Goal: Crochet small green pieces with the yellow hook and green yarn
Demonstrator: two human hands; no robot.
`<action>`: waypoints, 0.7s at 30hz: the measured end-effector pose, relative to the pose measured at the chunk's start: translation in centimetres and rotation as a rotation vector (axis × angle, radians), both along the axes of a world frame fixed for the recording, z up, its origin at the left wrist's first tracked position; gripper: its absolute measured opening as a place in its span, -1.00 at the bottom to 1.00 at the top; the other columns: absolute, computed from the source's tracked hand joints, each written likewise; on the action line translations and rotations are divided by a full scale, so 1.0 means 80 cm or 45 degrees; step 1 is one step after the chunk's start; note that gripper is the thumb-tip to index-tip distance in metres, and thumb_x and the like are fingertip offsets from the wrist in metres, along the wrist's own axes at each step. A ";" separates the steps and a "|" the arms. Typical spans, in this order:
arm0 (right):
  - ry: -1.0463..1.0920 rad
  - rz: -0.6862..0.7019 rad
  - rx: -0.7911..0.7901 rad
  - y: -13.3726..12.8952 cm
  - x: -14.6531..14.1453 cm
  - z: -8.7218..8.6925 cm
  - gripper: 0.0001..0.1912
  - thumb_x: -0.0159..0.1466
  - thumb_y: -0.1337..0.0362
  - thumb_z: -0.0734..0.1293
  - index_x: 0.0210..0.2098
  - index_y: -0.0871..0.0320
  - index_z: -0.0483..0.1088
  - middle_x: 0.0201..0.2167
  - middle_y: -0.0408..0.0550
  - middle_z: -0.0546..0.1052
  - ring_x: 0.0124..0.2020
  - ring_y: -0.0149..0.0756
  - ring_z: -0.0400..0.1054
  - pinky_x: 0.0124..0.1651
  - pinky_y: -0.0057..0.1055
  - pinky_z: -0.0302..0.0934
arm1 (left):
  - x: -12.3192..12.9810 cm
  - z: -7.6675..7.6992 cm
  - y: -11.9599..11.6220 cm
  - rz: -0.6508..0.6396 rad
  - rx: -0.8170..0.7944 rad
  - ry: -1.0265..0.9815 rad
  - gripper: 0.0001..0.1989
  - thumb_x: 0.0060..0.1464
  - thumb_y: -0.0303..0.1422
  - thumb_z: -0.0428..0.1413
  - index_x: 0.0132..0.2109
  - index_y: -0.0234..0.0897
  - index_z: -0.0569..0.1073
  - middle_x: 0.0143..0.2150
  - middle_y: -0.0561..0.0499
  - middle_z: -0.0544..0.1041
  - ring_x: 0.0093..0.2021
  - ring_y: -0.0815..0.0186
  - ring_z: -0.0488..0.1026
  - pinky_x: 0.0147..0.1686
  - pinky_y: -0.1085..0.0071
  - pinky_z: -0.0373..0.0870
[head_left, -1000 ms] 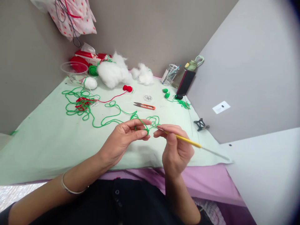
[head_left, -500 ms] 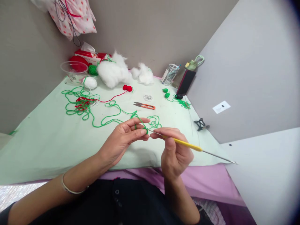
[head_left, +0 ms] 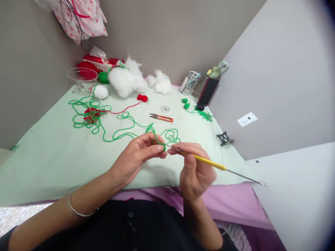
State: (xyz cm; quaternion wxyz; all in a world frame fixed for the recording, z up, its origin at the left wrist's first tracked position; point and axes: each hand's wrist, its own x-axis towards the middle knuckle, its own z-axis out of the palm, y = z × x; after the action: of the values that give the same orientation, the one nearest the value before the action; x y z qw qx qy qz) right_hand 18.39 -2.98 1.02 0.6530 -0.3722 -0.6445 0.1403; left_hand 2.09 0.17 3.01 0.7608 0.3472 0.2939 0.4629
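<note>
Between the thumb and fingers of my left hand is pinched a small green crochet piece, mostly covered by the fingertips. Green yarn runs over that hand's index finger and trails across the table to a loose tangle at the left. My right hand grips a crochet hook by its yellow handle, like a pen. The hook's thin metal tip meets the green piece at my left fingertips; its other metal end points down to the right.
Orange thread snips and a round dish of small rings lie beyond my hands. White stuffing is heaped at the back, beside a clear tub. A phone leans against a bottle; a black stand is at right.
My left index finger has bent down closer to the crochet piece, and the yarn over it has shifted. The hook's far end has dipped slightly to the right.
</note>
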 end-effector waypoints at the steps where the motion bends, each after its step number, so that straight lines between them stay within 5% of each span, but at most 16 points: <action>1: -0.002 0.001 0.003 0.000 0.000 0.000 -0.75 0.49 0.38 0.24 -0.02 0.04 0.55 -0.21 -0.05 0.65 -0.26 -0.24 0.60 -0.23 -0.18 0.56 | 0.000 0.000 0.000 -0.006 0.001 0.000 -0.87 0.06 -0.36 0.41 -0.28 -0.24 0.62 -0.33 0.09 0.56 -0.30 0.36 0.55 -0.10 0.37 0.47; 13: -0.129 -0.068 0.105 -0.001 -0.002 0.000 -0.74 0.47 0.40 0.25 -0.01 0.06 0.55 -0.24 -0.04 0.67 -0.21 -0.21 0.59 -0.19 -0.16 0.53 | 0.000 -0.002 -0.002 -0.013 0.002 -0.010 -0.87 0.09 -0.36 0.41 -0.27 -0.24 0.61 -0.33 0.10 0.59 -0.30 0.39 0.56 -0.12 0.42 0.47; 21: 0.017 -0.012 0.070 0.001 -0.005 -0.004 -0.75 0.49 0.38 0.24 -0.02 0.07 0.57 -0.22 -0.04 0.66 -0.22 -0.23 0.58 -0.18 -0.18 0.52 | 0.001 -0.003 -0.001 -0.030 -0.024 -0.051 -0.89 0.11 -0.39 0.39 -0.25 -0.26 0.62 -0.29 0.13 0.56 -0.30 0.44 0.58 -0.13 0.50 0.50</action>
State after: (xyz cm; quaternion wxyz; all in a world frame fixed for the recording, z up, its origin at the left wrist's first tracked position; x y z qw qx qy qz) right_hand 18.01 -2.86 0.70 0.6679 -0.3561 -0.6420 0.1220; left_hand 2.18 0.07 2.78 0.7753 0.3340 0.2788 0.4579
